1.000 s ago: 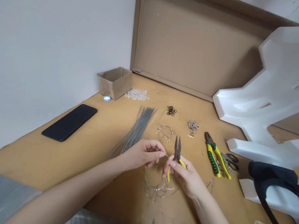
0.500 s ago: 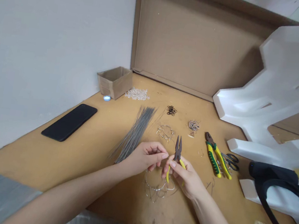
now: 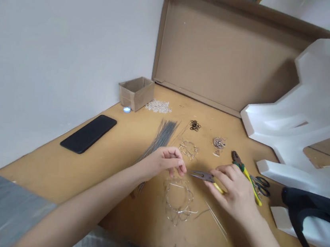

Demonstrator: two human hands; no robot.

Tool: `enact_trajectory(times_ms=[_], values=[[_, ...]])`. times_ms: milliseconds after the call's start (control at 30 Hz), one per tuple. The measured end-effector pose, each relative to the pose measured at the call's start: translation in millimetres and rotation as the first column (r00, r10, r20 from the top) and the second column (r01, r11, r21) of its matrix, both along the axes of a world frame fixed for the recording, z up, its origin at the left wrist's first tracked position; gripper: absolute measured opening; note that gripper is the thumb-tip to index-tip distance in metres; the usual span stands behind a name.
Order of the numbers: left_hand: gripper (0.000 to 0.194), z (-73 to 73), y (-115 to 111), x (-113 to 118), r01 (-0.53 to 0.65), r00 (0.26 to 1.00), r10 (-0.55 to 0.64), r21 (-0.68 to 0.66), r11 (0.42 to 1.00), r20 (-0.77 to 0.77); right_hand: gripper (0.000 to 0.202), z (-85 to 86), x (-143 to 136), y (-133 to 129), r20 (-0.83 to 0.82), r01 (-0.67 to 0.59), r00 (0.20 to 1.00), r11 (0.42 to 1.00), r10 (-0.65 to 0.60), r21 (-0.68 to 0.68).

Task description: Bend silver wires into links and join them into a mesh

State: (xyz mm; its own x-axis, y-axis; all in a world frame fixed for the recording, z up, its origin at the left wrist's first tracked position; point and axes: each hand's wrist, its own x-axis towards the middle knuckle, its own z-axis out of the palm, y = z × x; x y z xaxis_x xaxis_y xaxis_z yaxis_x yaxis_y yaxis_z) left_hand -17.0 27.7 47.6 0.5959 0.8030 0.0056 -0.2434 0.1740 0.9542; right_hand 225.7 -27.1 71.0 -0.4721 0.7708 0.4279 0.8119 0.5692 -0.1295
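My left hand (image 3: 164, 162) is closed in a pinch above the table, with what looks like a thin wire (image 3: 183, 166) at its fingertips. In my right hand (image 3: 237, 188) are needle-nose pliers (image 3: 205, 177) with yellow handles. Their slightly parted jaws point left toward my left fingertips, a small gap away. Below and between the hands lies a ring of bent silver wire (image 3: 179, 212) with loops around it. A bundle of straight grey wires (image 3: 163, 136) lies partly under my left forearm. Two loose straight wires (image 3: 216, 220) rest below my right hand.
Further back are a smaller wire ring (image 3: 192, 155), black rings (image 3: 195, 125), a coiled wire piece (image 3: 219, 142), clear bits (image 3: 159, 106) and a cardboard box (image 3: 136, 96). A phone (image 3: 88, 133) lies left; larger pliers (image 3: 235, 158) and scissors (image 3: 261, 183) lie right, near white foam (image 3: 270, 168).
My right hand has turned over and moved right, so the pliers now point left instead of away. Two straight wires now lie visible below it. The whole view has shifted slightly.
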Motion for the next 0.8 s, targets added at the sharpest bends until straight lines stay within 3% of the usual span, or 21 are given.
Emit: enact_trajectory(times_ms=[100,200,367,567,800], values=[[0.018,-5.4,2,2,-0.005,1.0,0.006,-0.075,0.997,0.017,0.022,0.7,4,1,0.229,-0.12,0.972,0.943,0.049,0.309],[0.021,-10.0,3,4,0.029,0.999,-0.023,-0.14,0.99,0.04,0.028,-2.8,5,1,0.327,-0.211,0.942,0.886,0.071,0.414],[0.022,-12.8,3,6,0.086,0.995,-0.071,-0.23,0.969,0.075,0.033,-10.3,7,4,0.305,-0.207,0.951,0.846,0.056,0.491],[0.02,-13.9,1,9,0.108,0.991,-0.076,-0.313,0.943,0.111,0.037,-15.1,7,8,0.286,-0.213,0.955,0.845,0.075,0.49],[0.02,-15.2,2,8,0.103,0.991,-0.07,-0.323,0.941,0.114,0.032,-13.3,5,9,0.319,-0.233,0.945,0.841,0.076,0.488]])
